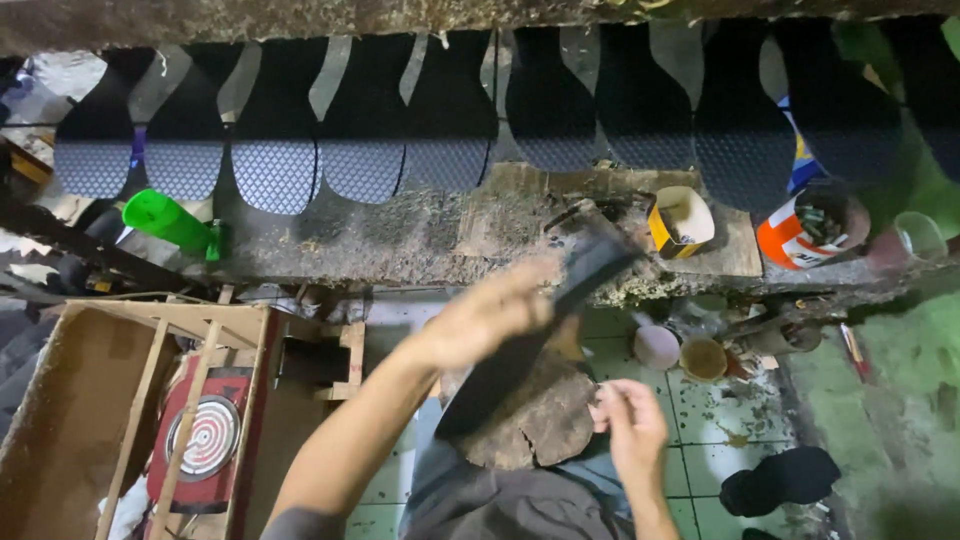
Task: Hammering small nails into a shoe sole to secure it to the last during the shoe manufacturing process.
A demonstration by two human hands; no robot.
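Note:
My left hand (pixel 490 312) is blurred with motion and grips a long black shoe sole (pixel 530 340) that slants from the bench edge down toward my lap. The sole lies over a rough wooden block (pixel 545 420) resting on my knees. My right hand (pixel 628 425) hovers at the block's right edge, fingers loosely curled; whether it pinches something small I cannot tell. A row of several black patterned soles (pixel 450 120) leans upright along the back of the dirty workbench (pixel 400 240).
A green bottle (pixel 165 220) lies on the bench at left. A small yellow box (pixel 682 222) and an orange-and-white can (pixel 805 230) stand at right. Small round tins (pixel 680 350) sit under the bench edge. An electric hotplate (pixel 205 435) sits inside a wooden frame at lower left.

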